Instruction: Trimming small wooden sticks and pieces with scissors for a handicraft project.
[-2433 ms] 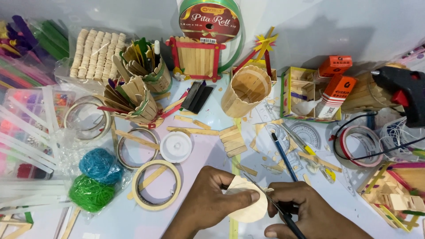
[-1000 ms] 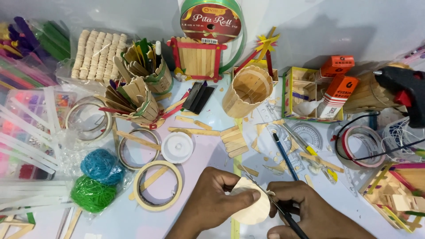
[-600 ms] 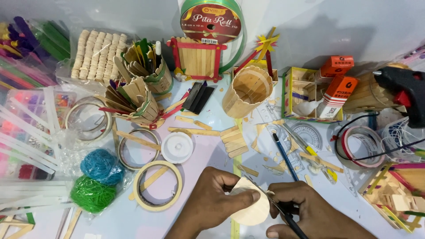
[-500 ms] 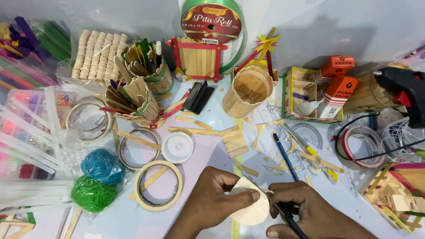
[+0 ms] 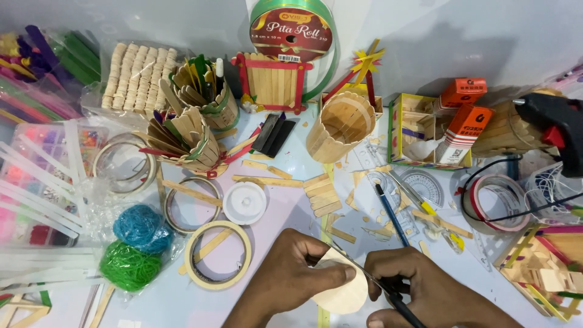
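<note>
Lying between both hands [image 5: 291, 276]: wooden disc [image 5: 342, 290].

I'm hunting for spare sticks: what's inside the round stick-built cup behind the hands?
The round stick cup looks empty: only its inner stick walls show. Its bottom is in shadow, so small bits there can't be ruled out.

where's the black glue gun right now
In the head view the black glue gun sits at the far right edge of the table, past the orange boxes and above the roll of tape, well away from both hands.
</note>
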